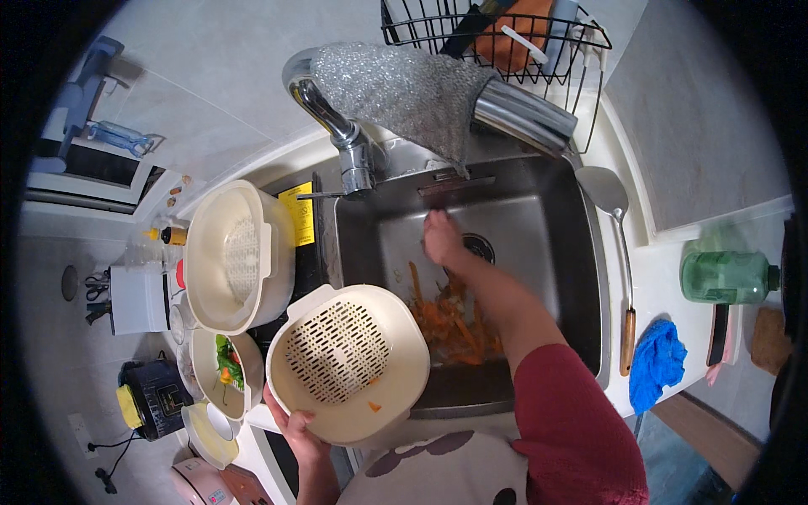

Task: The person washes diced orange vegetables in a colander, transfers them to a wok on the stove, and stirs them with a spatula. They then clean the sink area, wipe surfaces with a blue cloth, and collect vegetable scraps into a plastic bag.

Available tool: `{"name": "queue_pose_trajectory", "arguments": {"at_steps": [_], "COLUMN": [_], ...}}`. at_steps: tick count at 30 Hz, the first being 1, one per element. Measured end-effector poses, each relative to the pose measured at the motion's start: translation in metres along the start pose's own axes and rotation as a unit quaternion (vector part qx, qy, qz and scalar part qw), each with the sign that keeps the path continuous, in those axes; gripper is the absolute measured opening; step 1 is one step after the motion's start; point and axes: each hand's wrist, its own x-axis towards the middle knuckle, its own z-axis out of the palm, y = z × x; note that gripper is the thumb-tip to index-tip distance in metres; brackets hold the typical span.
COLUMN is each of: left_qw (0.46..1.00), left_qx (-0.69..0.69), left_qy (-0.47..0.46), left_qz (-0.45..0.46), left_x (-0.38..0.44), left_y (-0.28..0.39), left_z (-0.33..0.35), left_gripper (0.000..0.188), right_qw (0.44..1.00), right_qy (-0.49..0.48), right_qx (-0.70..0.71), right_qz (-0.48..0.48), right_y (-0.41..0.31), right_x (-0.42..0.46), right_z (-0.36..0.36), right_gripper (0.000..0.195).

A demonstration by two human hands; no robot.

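My left hand (pixel 303 432) grips the rim of a cream plastic colander (pixel 404 353), thumb over the near side. The colander is tilted over the sink's left edge, and a few small orange scraps cling inside it. Deep in the stainless steel sink (pixel 517 233), my right hand (pixel 442 237) reaches past the drain (pixel 478 247) with its fingers curled; whether they hold anything is hidden. Orange peelings (pixel 451 322), probably carrot, lie in a wet heap on the sink floor beneath my right forearm.
A chrome faucet (pixel 358 158) wrapped in silvery mesh cloth (pixel 404 88) arches above the sink. Left stand a larger cream basin (pixel 196 271) and a bowl (pixel 252 379) with green peppers (pixel 224 360). A spatula (pixel 622 265) and blue cloth (pixel 656 366) lie right.
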Motion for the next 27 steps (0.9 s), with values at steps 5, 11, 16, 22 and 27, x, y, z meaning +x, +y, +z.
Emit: {"name": "queue_pose_trajectory", "arguments": {"at_steps": [5, 11, 16, 22, 27], "left_qw": [0.999, 0.999, 0.997, 0.981, 0.961], "left_qx": [-0.001, -0.004, -0.039, -0.163, -0.255], "left_qy": [0.045, 0.033, 0.061, 0.032, 0.007], "left_qz": [0.006, 0.016, 0.010, -0.097, -0.105], "left_x": [-0.005, -0.005, -0.012, 0.004, 0.037], "left_y": [-0.007, -0.010, 0.001, 0.052, 0.086], "left_z": [-0.011, -0.015, -0.008, -0.034, -0.035], "left_gripper": [0.076, 0.074, 0.062, 0.041, 0.050], "right_qw": [0.954, 0.904, 0.947, 0.959, 0.876], "right_qy": [-0.170, -0.346, -0.283, -0.231, -0.443], "right_qx": [-0.162, -0.100, -0.133, -0.159, -0.169], "right_qz": [-0.185, -0.231, -0.072, -0.048, -0.090], "right_y": [-0.068, -0.074, -0.064, -0.020, -0.039], "right_x": [-0.080, -0.187, -0.126, -0.137, -0.185], "right_z": [-0.023, -0.052, -0.101, -0.091, -0.115], "right_gripper": [0.033, 0.040, 0.039, 0.053, 0.042]}}
